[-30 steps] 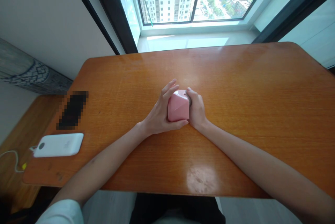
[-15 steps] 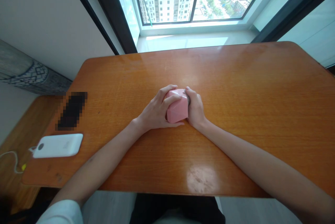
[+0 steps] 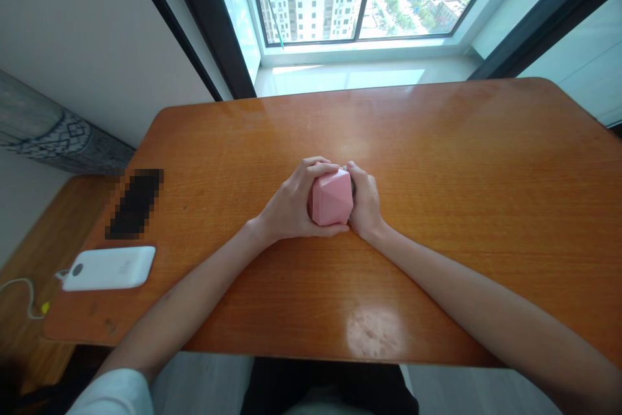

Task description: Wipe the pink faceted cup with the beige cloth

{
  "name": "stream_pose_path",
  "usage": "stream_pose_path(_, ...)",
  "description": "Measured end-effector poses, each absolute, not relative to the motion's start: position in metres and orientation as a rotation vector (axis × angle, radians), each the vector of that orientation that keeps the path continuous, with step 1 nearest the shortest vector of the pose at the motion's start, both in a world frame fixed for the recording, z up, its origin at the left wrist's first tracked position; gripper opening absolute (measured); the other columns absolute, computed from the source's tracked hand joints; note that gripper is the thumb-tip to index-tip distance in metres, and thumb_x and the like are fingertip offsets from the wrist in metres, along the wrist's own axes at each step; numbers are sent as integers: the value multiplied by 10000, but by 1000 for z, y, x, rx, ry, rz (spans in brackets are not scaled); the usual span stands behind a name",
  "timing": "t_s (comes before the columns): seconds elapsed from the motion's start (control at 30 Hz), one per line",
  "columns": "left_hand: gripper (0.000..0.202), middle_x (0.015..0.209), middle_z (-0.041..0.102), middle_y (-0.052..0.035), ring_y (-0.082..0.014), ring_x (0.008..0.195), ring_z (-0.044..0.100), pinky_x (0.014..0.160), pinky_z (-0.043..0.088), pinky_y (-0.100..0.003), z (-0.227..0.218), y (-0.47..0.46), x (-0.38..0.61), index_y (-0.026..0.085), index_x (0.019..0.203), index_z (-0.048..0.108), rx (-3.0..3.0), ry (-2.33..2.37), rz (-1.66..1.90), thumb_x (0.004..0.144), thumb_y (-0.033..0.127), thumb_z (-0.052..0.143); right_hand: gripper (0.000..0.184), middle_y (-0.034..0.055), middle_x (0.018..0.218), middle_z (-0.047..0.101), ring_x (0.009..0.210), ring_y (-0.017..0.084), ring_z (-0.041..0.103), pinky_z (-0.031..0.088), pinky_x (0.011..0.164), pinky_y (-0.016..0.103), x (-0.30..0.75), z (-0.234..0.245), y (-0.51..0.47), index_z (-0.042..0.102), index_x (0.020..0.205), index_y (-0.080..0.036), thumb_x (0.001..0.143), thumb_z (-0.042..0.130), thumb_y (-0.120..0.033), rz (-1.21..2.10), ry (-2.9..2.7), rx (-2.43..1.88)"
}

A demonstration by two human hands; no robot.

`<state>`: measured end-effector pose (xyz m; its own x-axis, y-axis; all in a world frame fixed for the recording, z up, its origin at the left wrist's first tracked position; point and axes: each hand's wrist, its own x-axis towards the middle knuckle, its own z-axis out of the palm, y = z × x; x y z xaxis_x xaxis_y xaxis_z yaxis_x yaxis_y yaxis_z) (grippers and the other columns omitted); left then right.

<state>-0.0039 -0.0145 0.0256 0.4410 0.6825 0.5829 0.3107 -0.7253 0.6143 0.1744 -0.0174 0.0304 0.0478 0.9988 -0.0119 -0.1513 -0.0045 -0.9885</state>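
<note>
Left hand (image 3: 289,204) clenched round a pink faceted gem-shaped case (image 3: 330,198), fingers (image 3: 321,169) now curled further over its top. Right hand (image 3: 364,201) grasps the opposite side. Case sits between both hands, low over the orange wooden tabletop (image 3: 437,143); contact with the surface can't be confirmed. Further left: pixelated dark slab (image 3: 135,203), white power bank (image 3: 109,268), its faint marking unreadable.

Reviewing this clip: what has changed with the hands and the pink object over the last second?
The pink faceted object has turned between the hands, showing different facets to the camera. The left hand's fingers have curled from spread along its upper side to wrapping over its top edge. The right hand keeps its hold. The white power bank and wooden table stayed as they were.
</note>
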Motion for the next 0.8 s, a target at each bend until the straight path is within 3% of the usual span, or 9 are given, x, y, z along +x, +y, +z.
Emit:
stream_pose_path(0.2,868,1288,732,-88,-240,1007,742,905,608,-389,38,-22,0,262,1432,524,1955,1115,1002,759,619,937,587,-43,541,464,521,110,375,307,509,282,174,32,-20,512,582,-239,990,611,-649,1219,-1057,-1168)
stream_pose_path(0.3,809,1224,746,-75,-227,960,725,849,587,-364,39,-24,2,260,1429,516,1846,1151,934,820,661,866,582,-42,541,468,515,107,384,305,503,279,174,31,-20,510,589,-236,994,591,-646,1236,-1070,-1157)
stream_pose_path(0.4,851,1307,710,-100,-244,1034,720,899,600,-385,30,-25,3,263,1465,481,1819,1115,954,832,700,845,581,-46,553,469,517,101,385,312,503,272,175,29,-20,509,593,-233,989,608,-647,1241,-1073,-1146)
stream_pose_path(0.47,911,1463,635,-145,-282,1179,711,1001,612,-432,21,-24,3,271,1532,424,1848,1042,1042,854,734,817,585,-46,557,472,521,101,387,318,505,269,175,29,-20,511,593,-232,984,625,-652,1241,-1076,-1142)
stream_pose_path(0.6,1129,1750,370,-202,-424,1629,434,1301,455,-621,7,-15,-3,318,1680,287,2180,794,1250,809,730,876,580,-45,562,495,528,103,398,331,512,267,176,29,-19,519,599,-231,998,623,-639,1252,-1094,-1131)
stream_pose_path(0.67,1202,1783,336,-198,-445,1669,379,1319,423,-673,5,-10,-7,351,1705,261,2340,728,1248,767,727,913,574,-44,565,506,527,101,397,335,515,267,176,29,-19,522,602,-230,1006,610,-628,1258,-1098,-1117)
stream_pose_path(0.8,1246,1783,350,-202,-449,1625,450,1251,504,-680,4,-6,-13,382,1688,287,2518,720,1218,698,779,932,567,-44,557,497,520,100,388,320,507,268,176,29,-18,513,597,-232,1012,585,-611,1267,-1096,-1114)
